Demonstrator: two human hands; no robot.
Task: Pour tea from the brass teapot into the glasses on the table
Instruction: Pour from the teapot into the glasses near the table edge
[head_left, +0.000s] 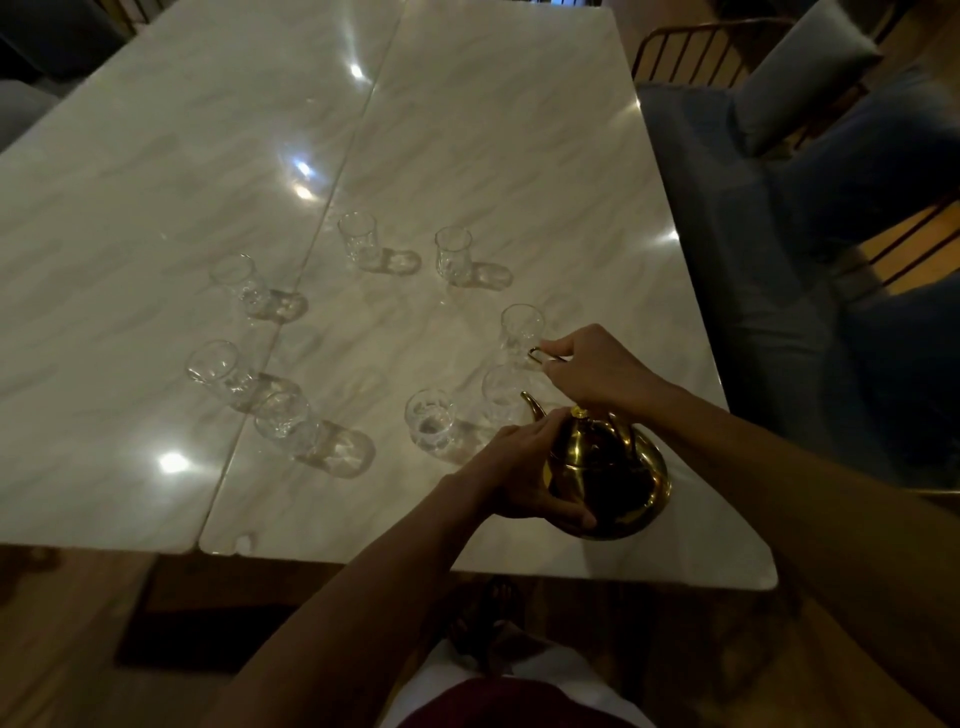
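The brass teapot (608, 473) stands on the marble table (467, 130) near its front right edge, spout pointing toward the glasses. My left hand (524, 470) grips the pot's side from the left. My right hand (597, 371) holds the thin brass handle loop above the lid. Several clear glasses stand in a ring: one (428, 421) just left of the spout, one (501, 389) beyond the spout, one (519, 327) by my right fingers. All look empty.
Further glasses stand at the left (213, 366), (283, 418), (236, 278) and at the back (358, 239), (453, 252). A seam (311, 244) divides the two tabletops. Blue cushioned chairs (779, 208) stand along the right side. Wooden floor lies below the front edge.
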